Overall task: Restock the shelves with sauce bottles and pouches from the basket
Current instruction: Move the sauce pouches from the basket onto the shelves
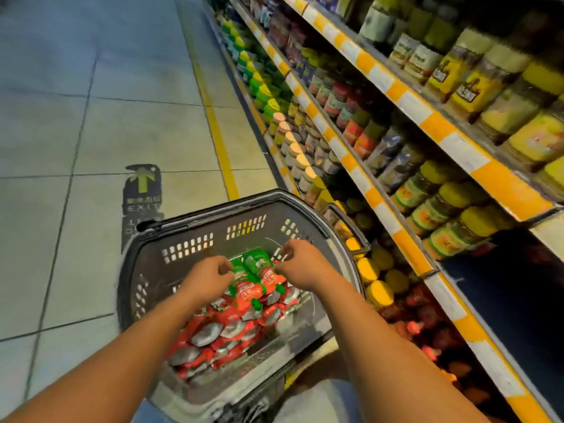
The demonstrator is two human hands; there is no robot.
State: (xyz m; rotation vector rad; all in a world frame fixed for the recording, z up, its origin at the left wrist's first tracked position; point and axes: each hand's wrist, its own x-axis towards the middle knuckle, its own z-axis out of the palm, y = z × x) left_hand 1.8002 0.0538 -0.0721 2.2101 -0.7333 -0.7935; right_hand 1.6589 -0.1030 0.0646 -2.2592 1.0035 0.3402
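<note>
Dark grey plastic basket (pixel 195 239) sits low in front of the person, right up against the shelving unit on their right, and it's stuffed with sauce pouches (pixel 213 331), mostly red and silver ones piled in the near half. On top of that pile are two pouches with green tops (pixel 253 276), lying side by side and pointing away toward the far wall of the basket.

Both arms are reaching down into it. The left hand (pixel 207 273) has its fingers curled and looks to be pinching the left edge of the green-topped pair. The right hand (pixel 297 257) is doing the same on the right edge, fingers bent in on the packaging. It's a bit blurry, so how tight either grip is can't really be made out.

The shelves (pixel 393 90) with the orange and white edge strips run off along the right, packed with jars and bottles. The floor is pale tile with a yellow line (pixel 219 141) and an EXIT arrow sticker (pixel 142 190) just past the basket.
</note>
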